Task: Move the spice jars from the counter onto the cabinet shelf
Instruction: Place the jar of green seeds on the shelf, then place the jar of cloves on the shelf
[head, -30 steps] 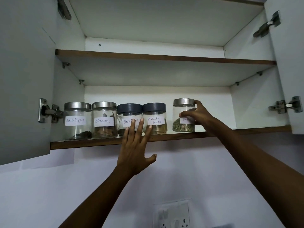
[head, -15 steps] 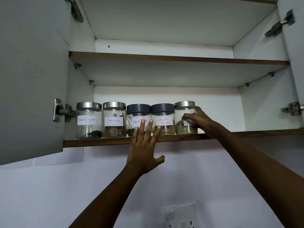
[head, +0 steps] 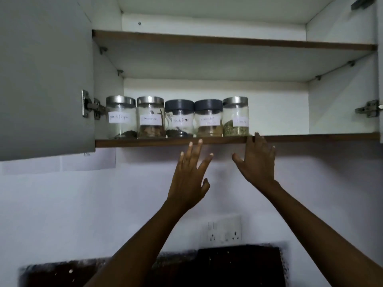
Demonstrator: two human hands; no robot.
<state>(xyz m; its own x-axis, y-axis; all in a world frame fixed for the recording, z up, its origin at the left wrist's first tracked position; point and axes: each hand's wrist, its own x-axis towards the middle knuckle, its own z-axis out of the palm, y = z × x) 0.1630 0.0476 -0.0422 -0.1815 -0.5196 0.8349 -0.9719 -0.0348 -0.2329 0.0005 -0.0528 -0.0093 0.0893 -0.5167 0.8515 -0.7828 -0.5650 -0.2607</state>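
Standing in one row on the lower shelf: five spice jars. Wearing silver lids: three of them. Wearing dark grey lids: two. Carrying white labels: all five, one apiece. Crossing the cabinet: two shelves, counting the upper shelf. Showing below the lower shelf: two hands, one left hand and one right hand. Hanging open: two doors, the left door and the right door. Showing at the sides: three hinges. Propping the upper shelf: four pegs. Sitting on the wall: one socket plate.
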